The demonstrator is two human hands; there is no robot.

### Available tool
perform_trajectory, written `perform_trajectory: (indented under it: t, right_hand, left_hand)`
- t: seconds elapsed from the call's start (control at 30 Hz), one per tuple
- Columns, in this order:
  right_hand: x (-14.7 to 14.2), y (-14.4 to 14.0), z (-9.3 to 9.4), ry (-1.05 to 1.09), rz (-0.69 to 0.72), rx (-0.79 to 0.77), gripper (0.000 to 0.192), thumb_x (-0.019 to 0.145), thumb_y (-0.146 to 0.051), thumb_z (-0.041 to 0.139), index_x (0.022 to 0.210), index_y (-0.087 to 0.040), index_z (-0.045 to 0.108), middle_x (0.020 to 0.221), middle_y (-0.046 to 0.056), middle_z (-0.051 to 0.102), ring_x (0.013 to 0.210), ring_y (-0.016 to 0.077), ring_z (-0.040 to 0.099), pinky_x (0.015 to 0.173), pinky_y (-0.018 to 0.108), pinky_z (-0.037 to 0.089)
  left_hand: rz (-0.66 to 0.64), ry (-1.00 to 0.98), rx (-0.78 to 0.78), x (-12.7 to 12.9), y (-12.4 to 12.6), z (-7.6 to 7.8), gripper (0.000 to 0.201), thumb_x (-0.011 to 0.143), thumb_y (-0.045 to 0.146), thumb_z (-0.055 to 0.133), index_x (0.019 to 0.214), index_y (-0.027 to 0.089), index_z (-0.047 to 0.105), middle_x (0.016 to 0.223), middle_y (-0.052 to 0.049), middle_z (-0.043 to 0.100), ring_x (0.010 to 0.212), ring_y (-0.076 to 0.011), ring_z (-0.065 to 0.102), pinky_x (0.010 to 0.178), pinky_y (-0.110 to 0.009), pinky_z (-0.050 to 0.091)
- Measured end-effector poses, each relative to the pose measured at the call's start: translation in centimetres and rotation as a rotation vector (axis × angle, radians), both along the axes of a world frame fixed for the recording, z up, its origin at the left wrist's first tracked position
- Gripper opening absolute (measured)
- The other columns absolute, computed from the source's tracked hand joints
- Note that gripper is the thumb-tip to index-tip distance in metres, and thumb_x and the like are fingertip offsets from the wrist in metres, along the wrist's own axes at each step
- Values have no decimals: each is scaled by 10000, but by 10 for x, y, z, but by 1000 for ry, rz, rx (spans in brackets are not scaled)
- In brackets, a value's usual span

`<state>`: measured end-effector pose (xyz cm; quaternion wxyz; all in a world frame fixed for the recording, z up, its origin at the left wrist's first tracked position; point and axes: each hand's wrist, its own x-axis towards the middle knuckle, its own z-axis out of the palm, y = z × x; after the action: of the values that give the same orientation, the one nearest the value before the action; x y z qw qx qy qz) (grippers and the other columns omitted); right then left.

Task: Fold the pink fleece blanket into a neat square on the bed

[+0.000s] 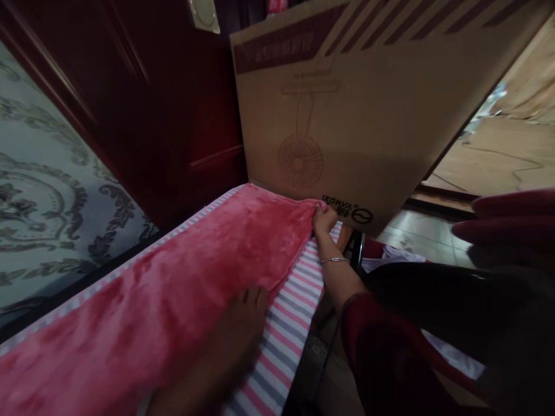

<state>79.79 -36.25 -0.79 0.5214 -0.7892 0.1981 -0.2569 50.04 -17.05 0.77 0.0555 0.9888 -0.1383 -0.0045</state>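
A pink plush blanket lies folded in a long strip over a narrow surface with a striped cover. My right hand, with a thin bangle at its wrist and a dark red sleeve, pinches the blanket's far right corner beside the cardboard box. Nearer to me, my left hand rests at the blanket's right edge with its fingers curled on the fabric. It is dim and slightly blurred, and its fingertips are partly hidden.
A big cardboard box with a printed fan stands at the far end. To the left are a dark red panel and patterned wallpaper. A black rounded object sits at the right above a tiled floor.
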Motion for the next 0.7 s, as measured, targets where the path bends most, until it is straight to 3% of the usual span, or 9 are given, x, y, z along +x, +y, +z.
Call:
perform_trajectory:
  t: [0.17,0.3,0.47,0.53,0.6,0.7]
  right_hand:
    - [-7,-5,13,96,46,-112,316,900,-293,556,1042,-95,757,981,180,754,865,251,669,736,279,458]
    - [-13,-10,16,183,79,-179,291,906,-285,587,1021,-84,763,1010,215,746,914,269,689,741,283,462]
    - [-18,-15,19,223,115,-233,276,903,-292,610,1019,-94,762,1011,204,751,924,256,697,732,267,462]
    - [-19,-18,20,221,128,-248,262,888,-303,629,983,-101,767,988,190,757,903,248,699,718,259,458]
    - [-21,-20,21,213,143,-262,256,880,-323,638,956,-117,768,959,172,762,877,241,701,706,256,453]
    - [-25,-20,18,190,172,-271,312,894,-378,606,980,-116,752,929,159,760,851,245,700,700,267,453]
  left_hand:
    - [-22,-118,179,-2,10,-16,535,775,41,506,1280,194,594,1199,-115,651,1083,-271,589,948,-397,460]
    - [-64,-131,205,-5,14,-28,543,770,20,489,1258,223,615,1186,-90,675,1087,-249,608,951,-364,469]
    - [-67,-211,208,-6,13,-39,476,772,64,524,1208,207,650,1156,-111,696,1060,-280,629,927,-407,495]
    - [-103,-256,125,-8,12,-29,366,824,94,509,1127,218,671,1092,-102,708,1007,-267,645,901,-401,507]
    - [-120,-233,-17,-3,13,-10,245,911,174,469,1012,244,681,996,-73,716,900,-225,661,813,-354,528]
    - [-75,-192,-184,27,22,22,317,988,286,373,965,260,687,965,-54,725,851,-192,674,788,-322,538]
